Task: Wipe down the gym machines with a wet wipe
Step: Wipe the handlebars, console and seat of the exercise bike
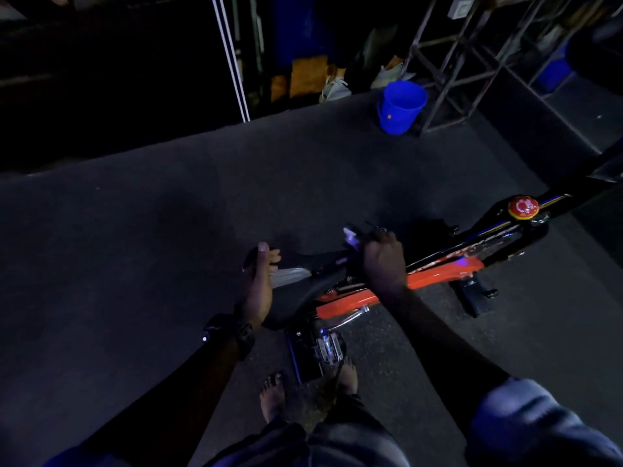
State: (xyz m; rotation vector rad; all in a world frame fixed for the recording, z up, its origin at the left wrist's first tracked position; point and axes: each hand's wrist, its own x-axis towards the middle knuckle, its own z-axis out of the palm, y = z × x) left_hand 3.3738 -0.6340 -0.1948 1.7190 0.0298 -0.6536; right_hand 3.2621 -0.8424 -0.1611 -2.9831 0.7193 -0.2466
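An exercise bike with an orange and black frame (438, 276) stands in front of me, its black saddle (303, 274) pointing left. My left hand (258, 284) grips the rear end of the saddle, thumb up. My right hand (384, 261) is closed on a pale wet wipe (350, 237) at the saddle's front, near the seat post. A red knob (523, 206) sits on the frame farther right. The room is dim and details of the wipe are blurred.
A blue bucket (401, 106) stands on the dark floor at the back, next to a metal rack (472, 62). A pedal (328, 347) is just above my bare feet (273, 396). The dark mat stretches to the left.
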